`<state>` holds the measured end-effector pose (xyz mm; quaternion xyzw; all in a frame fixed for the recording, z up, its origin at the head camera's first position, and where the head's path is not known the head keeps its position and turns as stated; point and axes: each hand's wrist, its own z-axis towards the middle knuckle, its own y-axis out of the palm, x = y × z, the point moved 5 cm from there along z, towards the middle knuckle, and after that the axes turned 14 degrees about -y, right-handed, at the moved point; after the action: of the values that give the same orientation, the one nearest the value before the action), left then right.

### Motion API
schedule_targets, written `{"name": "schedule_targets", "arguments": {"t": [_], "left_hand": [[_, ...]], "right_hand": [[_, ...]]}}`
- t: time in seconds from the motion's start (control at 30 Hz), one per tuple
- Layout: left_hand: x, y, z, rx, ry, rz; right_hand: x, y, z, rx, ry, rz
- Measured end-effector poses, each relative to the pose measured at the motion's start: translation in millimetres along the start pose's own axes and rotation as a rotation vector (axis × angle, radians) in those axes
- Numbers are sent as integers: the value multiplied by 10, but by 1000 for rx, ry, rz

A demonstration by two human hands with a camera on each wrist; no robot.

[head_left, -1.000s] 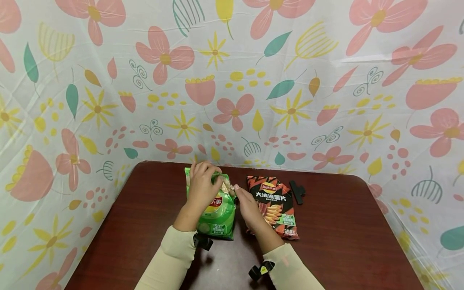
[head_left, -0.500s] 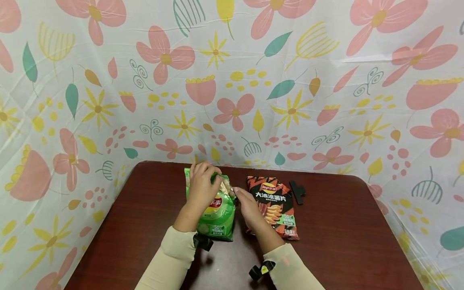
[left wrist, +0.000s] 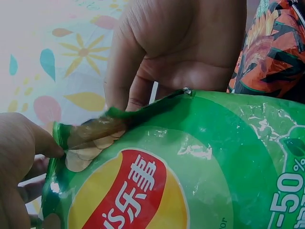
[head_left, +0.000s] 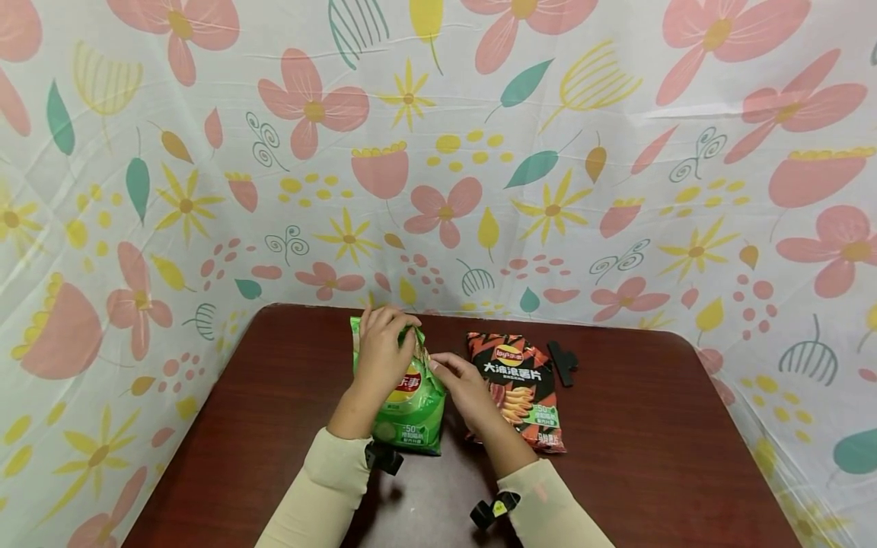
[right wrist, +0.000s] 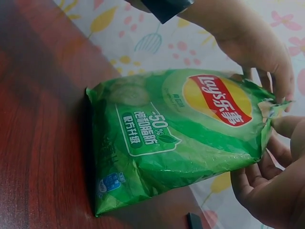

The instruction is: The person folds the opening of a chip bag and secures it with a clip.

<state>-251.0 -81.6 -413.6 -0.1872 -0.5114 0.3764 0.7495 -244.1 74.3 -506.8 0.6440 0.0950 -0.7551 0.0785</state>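
A green Lay's chip bag [head_left: 411, 418] stands on the table, its printed front towards me. My left hand [head_left: 384, 350] grips its top edge, thumb in front and fingers behind, as the left wrist view shows. On the bag's upper right side, my right hand [head_left: 466, 388] pinches the top edge between thumb and fingers. That edge looks torn and creased in the left wrist view, between the left thumb [left wrist: 45, 143] and the right hand [left wrist: 176, 47]. The right wrist view shows the bag's flat bottom on the table and its crumpled top [right wrist: 269, 114] between both hands.
A red and black chip bag [head_left: 517, 373] lies to the right, partly behind my right hand and wrist. Beside it lies a black clip-like piece [head_left: 563, 363]. The dark red table [head_left: 651, 426] meets a flower-printed curtain [head_left: 438, 152] at its back and sides.
My right hand has shifted left along the green bag's top edge, and its fingers now show more fully. The pale patch at the opening has narrowed. My left hand keeps its place.
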Motion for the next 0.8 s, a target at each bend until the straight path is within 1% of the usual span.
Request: {"name": "schedule_targets", "arguments": {"t": [0.3, 0.47, 0.53, 0.7, 0.8], "left_hand": [[18, -30, 3, -16, -5, -12], [15, -40, 0, -21, -8, -32], [8, -37, -1, -18, -4, -19], [-2, -40, -11, -7, 3, 68], [-1, -53, -15, -11, 0, 91]], "right_hand": [[-3, 2, 26, 32, -29, -28], [-28, 0, 37, 51, -25, -26], [-112, 3, 18, 49, -23, -24], [-335, 18, -41, 53, -34, -24], [-380, 26, -53, 57, -46, -26]]}}
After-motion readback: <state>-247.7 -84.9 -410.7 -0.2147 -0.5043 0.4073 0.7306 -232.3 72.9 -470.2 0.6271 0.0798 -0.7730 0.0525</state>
